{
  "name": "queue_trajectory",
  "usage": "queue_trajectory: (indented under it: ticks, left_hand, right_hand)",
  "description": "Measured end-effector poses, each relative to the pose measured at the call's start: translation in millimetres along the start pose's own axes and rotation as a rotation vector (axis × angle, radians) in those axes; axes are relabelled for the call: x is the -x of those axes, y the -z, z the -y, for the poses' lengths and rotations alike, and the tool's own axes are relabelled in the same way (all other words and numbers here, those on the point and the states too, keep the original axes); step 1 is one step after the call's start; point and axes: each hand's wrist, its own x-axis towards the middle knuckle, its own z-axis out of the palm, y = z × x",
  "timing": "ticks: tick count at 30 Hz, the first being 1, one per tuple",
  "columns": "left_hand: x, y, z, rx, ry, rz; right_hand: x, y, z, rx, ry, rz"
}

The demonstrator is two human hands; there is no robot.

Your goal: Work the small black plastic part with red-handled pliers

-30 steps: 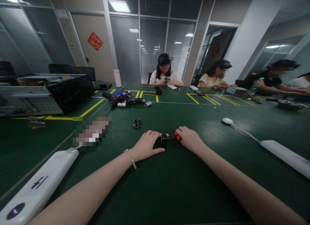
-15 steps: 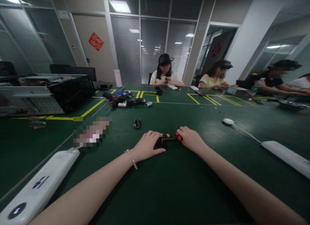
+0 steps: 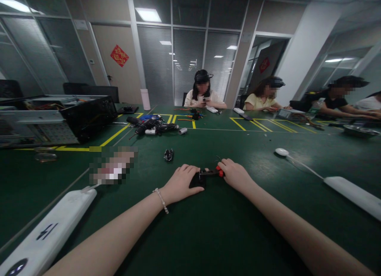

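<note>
My left hand (image 3: 182, 184) is closed around a small black part (image 3: 197, 181), with the thumb along its near side and the fingers over its far side. The part's exact kind cannot be made out. My right hand (image 3: 233, 174) grips red-handled pliers (image 3: 219, 171), whose dark jaws point left and reach the black part. Thin wire-like ends (image 3: 218, 158) stick out above the right fingers. Farther off, left of my hands, a small black and silver part (image 3: 168, 155) lies on the green table (image 3: 190, 236).
An opened computer case (image 3: 59, 119) stands at the left. Behind my hands lie a cordless drill (image 3: 145, 125) and cables. White devices with cords flank my arms, one left (image 3: 50, 228), one right (image 3: 351, 192). Several people sit across the table; a pink bottle (image 3: 145, 99) stands there.
The view has tilted up slightly, so the scene sits a little lower. Both hands keep their hold, and the pliers remain at the black part.
</note>
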Motion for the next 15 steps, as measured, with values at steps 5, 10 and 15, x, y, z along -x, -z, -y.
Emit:
queue_trajectory:
  ticks: [5, 10, 15]
  left_hand:
    - [-0.4, -2.6, 2.5, -0.003, -0.006, -0.016]
    - [-0.7, -2.5, 1.6, -0.006, -0.004, -0.016]
    - [-0.7, -1.1, 0.4, 0.004, -0.004, -0.011]
  right_hand:
    - [0.1, 0.8, -0.9, -0.004, 0.029, -0.01]
    - [0.0, 0.5, -0.9, -0.002, 0.043, -0.011]
    - [-0.3, -3.7, -0.9, -0.006, 0.003, -0.009]
